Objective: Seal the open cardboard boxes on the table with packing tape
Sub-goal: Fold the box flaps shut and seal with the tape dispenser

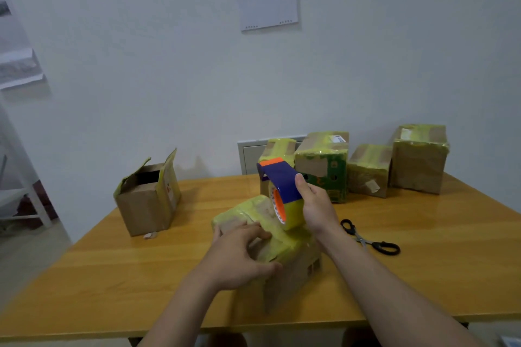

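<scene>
Right hand [318,205], one dispenser [282,180], six boxes [290,279] [143,205] [277,149] [324,160] [368,175] [418,160]

my left hand [236,256] covers part of the box [293,276] top | my right hand [318,205] hides the tape dispenser [283,186] grip | open box [146,203] inside dark

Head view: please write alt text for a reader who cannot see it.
A right hand holds a tape dispenser on a yellow-taped cardboard box, which the left hand holds on a wooden table. An open box stands at the left, four taped boxes at the back, scissors at the right.
</scene>
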A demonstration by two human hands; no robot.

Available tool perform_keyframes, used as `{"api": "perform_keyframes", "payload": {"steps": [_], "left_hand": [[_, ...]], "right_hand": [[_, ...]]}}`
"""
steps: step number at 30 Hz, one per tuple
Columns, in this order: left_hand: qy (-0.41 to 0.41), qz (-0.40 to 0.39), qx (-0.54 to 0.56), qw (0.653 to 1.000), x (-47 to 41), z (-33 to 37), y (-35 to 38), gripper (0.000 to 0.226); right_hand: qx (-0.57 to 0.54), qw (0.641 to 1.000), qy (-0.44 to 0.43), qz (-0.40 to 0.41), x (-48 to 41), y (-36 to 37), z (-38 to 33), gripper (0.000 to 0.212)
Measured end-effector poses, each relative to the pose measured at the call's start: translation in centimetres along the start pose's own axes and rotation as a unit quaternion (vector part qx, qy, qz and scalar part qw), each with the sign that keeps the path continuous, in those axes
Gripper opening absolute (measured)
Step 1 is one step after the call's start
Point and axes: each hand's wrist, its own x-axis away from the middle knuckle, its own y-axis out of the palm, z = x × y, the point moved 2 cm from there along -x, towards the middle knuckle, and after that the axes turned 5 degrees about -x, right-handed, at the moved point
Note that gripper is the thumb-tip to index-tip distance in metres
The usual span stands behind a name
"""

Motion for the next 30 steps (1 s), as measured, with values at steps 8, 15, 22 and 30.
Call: {"api": "perform_keyframes", "payload": {"steps": [8,15,22,30], "left_hand": [[-0.007,-0.019,0.095,0.995,-1.6,-2.8,-1.7,0.055],[-0.085,0.172,0.291,0.937,-2.3,-2.8,-3.1,0.026],[-0.151,0.130,0.531,0.823,-4.4,-2.1,-4.4,0.041],[-0.151,0.021,0.727,0.669,-4.5,-2.3,-4.6,0.027]], "right_hand": [[-0.012,0.999,-0.044,0.026,-0.6,-1.1,-1.5,0.050],[-0.017,0.997,-0.065,-0.027,-1.3,-2.1,-1.9,0.045],[-0.021,0.989,-0.099,-0.108,-2.0,-1.6,-1.9,0.044],[-0.032,0.984,-0.091,-0.152,-2.6,-1.4,-2.1,0.032]]}}
